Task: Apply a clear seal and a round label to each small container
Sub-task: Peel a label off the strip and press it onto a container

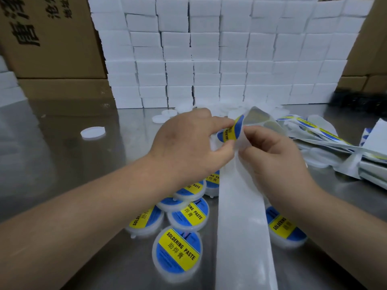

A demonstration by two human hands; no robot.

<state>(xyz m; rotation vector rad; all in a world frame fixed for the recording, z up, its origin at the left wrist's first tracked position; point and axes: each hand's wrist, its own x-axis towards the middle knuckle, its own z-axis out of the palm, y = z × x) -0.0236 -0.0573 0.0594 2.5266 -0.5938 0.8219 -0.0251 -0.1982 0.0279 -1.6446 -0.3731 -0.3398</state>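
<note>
Backing strip (245, 237) pinched taut in right hand (272, 155), peel round label (230, 130) away slowly with pinching left hand (184, 143) (fingers off the adhesive).

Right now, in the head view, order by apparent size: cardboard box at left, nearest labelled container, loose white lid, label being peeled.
1. cardboard box
2. nearest labelled container, enlarged by nearness to the camera
3. loose white lid and curled label: alike, not ranked

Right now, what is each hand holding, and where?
The left hand pinches the label by its edge; the right hand pinches the strip beside that label.
</note>
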